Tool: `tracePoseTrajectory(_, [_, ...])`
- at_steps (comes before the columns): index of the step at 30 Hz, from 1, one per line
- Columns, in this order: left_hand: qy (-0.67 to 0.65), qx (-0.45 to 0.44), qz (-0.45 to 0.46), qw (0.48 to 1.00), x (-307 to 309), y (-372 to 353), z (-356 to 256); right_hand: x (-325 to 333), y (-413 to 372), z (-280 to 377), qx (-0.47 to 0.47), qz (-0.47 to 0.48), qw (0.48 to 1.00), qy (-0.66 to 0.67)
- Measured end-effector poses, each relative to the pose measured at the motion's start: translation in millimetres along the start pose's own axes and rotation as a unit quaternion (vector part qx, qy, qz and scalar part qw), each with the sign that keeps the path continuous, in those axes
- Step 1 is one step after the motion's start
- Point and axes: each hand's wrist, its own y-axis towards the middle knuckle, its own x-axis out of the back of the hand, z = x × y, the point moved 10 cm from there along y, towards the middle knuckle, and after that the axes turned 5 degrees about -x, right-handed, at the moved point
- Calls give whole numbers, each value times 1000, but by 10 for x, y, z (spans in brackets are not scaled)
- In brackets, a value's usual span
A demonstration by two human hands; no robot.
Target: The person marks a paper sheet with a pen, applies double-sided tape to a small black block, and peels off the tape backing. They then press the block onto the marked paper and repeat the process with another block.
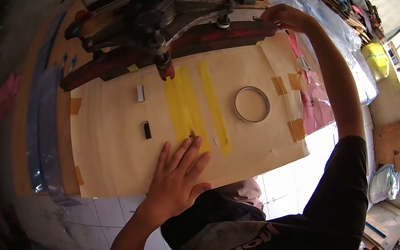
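My left hand (180, 172) lies with its fingers spread on the pale board (111, 154), over the lower end of the yellow tape strips (184, 106). My right hand (287, 17) is at the far right, its fingers bent round the end of the dark red bar (218, 38) of the metal press frame (159, 27). The press's red tip (166, 70) stands over the top of the yellow strips. A tape ring (252, 104) lies right of the strips. A white block (140, 93) and a black block (147, 130) lie left of them.
Brown tape pieces (296, 130) mark the board's sides. Bluish plastic strips (50, 126) run along the left, and clear plastic sheeting (349, 51) covers the right. A yellow bag (376, 60) and a wooden box (393, 142) are farther right.
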Motion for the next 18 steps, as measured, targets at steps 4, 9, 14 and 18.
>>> tracePoseTrajectory(4, [-16,0,16,1000,-23,0,15,24,12,21,-15,-12,999,-28])
tracePoseTrajectory(9, [-19,-2,20,1000,-38,5,18,103,33,-7,-13,-59,998,-25])
tracePoseTrajectory(14, [-20,-2,16,1000,-31,7,16,154,-8,29,3,-59,997,46])
tracePoseTrajectory(18, [-18,-2,14,1000,-34,4,19,51,-78,125,28,-31,998,56])
